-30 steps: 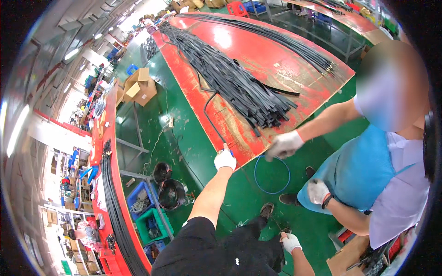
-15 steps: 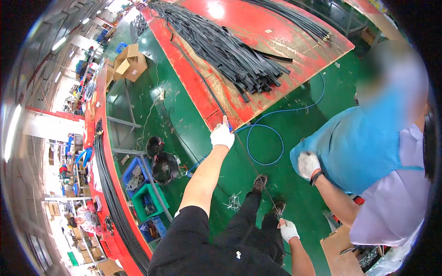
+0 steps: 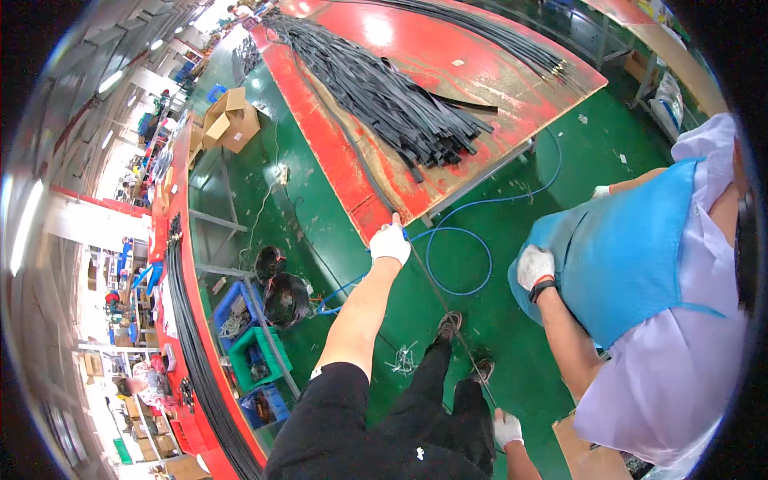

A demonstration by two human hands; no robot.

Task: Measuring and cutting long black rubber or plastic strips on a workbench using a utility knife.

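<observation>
My left hand (image 3: 390,243), in a white glove with bare fingertips, is closed at the near corner of the red table (image 3: 332,172). It grips a long thin black tube (image 3: 340,128) that lies along the table's left edge. Something blue shows beside this hand, partly hidden by it. From there a thin dark cord (image 3: 436,282) runs down past my shoes toward my right hand (image 3: 507,430). That hand, gloved the same way, is low by my right leg, fingers closed around the cord. A big bundle of flat black strips (image 3: 384,88) fans across the table.
A person in a blue apron (image 3: 616,248) stands close on the right. A blue hose (image 3: 490,264) loops over the green floor. Blue and green crates (image 3: 260,358) and black bundles (image 3: 284,300) are at left, near another red table holding long black tubes (image 3: 196,344). An open carton (image 3: 232,124) stands farther back.
My right hand has moved lower and farther from my left hand, which stays at the table corner. The person on the right has shifted, and their other gloved hand now shows.
</observation>
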